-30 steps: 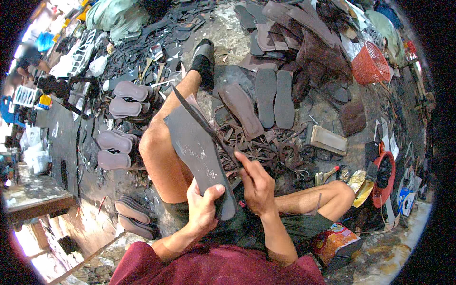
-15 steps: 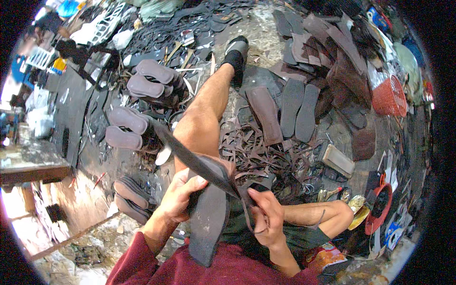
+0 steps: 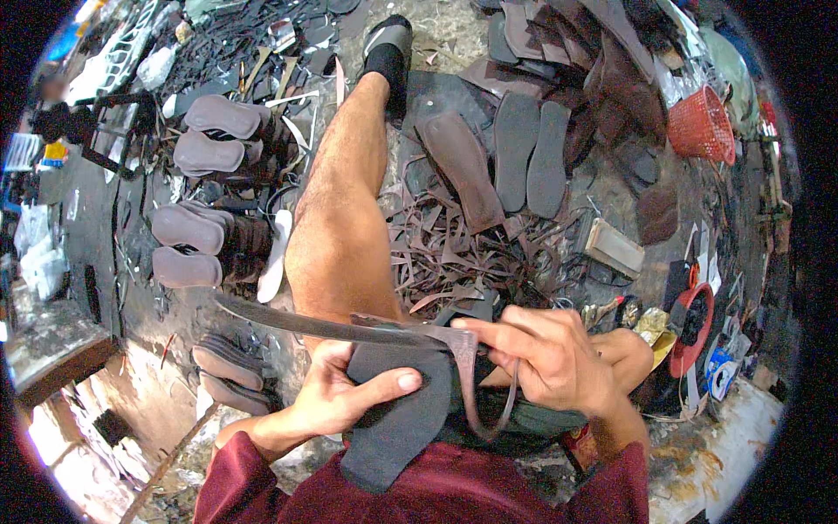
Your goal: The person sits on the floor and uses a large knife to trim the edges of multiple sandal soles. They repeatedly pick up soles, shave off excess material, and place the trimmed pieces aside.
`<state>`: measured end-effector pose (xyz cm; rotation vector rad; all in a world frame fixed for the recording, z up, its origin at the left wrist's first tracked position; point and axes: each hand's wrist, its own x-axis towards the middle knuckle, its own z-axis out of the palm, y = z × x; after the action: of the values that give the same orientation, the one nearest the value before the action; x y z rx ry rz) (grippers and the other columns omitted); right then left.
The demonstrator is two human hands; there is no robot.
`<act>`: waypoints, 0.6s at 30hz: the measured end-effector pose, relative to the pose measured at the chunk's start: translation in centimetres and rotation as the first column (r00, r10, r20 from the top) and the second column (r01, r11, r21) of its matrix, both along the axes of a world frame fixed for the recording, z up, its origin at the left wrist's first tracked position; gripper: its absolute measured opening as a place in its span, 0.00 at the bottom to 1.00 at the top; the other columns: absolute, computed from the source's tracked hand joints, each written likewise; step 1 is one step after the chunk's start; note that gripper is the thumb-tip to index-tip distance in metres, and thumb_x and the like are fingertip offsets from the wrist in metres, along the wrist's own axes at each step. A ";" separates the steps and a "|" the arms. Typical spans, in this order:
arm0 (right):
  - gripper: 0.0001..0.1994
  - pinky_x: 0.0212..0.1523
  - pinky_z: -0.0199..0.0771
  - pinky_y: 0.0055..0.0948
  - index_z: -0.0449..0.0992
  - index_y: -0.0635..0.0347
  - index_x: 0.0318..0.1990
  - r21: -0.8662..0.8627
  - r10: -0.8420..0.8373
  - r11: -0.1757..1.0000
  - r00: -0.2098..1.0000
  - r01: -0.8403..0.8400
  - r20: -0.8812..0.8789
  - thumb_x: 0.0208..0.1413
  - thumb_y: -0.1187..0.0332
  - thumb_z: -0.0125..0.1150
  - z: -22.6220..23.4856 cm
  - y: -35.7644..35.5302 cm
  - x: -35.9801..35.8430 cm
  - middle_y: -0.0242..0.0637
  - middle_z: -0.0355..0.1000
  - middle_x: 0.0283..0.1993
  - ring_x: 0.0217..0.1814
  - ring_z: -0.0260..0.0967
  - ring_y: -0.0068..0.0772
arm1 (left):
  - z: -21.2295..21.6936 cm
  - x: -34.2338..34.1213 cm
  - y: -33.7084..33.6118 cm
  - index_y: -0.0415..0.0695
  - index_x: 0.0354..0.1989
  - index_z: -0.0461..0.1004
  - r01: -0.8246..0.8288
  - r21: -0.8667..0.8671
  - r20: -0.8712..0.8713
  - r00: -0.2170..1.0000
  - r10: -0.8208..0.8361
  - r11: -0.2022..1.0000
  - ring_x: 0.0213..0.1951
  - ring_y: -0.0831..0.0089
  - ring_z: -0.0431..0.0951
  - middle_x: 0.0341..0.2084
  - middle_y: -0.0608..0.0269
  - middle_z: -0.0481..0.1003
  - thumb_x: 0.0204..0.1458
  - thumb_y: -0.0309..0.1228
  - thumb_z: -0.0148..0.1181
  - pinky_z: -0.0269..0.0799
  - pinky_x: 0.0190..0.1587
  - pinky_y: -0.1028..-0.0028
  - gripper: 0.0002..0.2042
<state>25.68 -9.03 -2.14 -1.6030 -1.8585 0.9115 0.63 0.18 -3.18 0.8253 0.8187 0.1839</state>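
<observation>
A dark grey rubber shoe sole (image 3: 397, 419) lies across my lap, and my left hand (image 3: 345, 393) grips it with the thumb pressed on its top. A long curved knife blade (image 3: 297, 320) runs leftward from the sole's upper edge. My right hand (image 3: 550, 358) is shut on a thin brown trimmed strip (image 3: 471, 384) that loops down from the sole's edge. My bare left leg (image 3: 345, 218) stretches away, its foot in a black sandal (image 3: 388, 48).
Brown leather scraps (image 3: 454, 262) pile on the ground ahead. Cut soles (image 3: 528, 153) lie beyond them, and stacked finished soles (image 3: 205, 148) sit at left. A red basket (image 3: 698, 127) stands at upper right, a grey block (image 3: 615, 249) at right, tools and tape rolls (image 3: 690, 327) nearby.
The sole has turned from upright along my leg to lying across my lap. My right hand has pulled a trimmed strip away to the right; the view has tilted down.
</observation>
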 end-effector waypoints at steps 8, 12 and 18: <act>0.19 0.37 0.78 0.35 0.74 0.58 0.58 -0.093 0.082 0.990 0.971 -0.105 -0.223 0.59 0.71 0.60 0.0 2.3 2.0 0.48 0.77 0.49 0.36 0.77 0.40 | -1.1 -0.7 2.6 0.39 0.70 0.55 0.384 -0.245 0.201 0.918 -0.341 0.890 0.55 0.62 0.74 0.55 0.52 0.73 0.60 0.48 0.59 0.68 0.60 0.63 0.37; 0.14 0.42 0.75 0.36 0.75 0.66 0.54 -0.023 -0.418 0.902 0.856 0.432 -0.304 0.62 0.75 0.54 2.2 -3.7 -1.2 0.50 0.77 0.53 0.39 0.75 0.40 | -2.7 -2.8 -1.3 0.37 0.71 0.52 0.089 -0.044 0.391 0.918 -0.065 0.995 0.65 0.52 0.65 0.63 0.45 0.65 0.55 0.41 0.59 0.59 0.68 0.52 0.38; 0.20 0.35 0.68 0.24 0.70 0.69 0.62 -0.160 -0.570 0.716 0.436 0.679 -0.697 0.68 0.67 0.48 -0.5 -7.1 -5.4 0.37 0.72 0.38 0.34 0.67 0.26 | 1.9 8.6 -3.3 0.43 0.63 0.59 -0.612 -0.110 0.233 0.750 0.619 0.783 0.55 0.59 0.75 0.55 0.55 0.70 0.51 0.26 0.66 0.75 0.57 0.55 0.31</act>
<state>20.31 -16.11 -2.61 -1.3790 -0.6505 0.8289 9.20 -3.15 -1.25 0.4601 0.8198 0.8566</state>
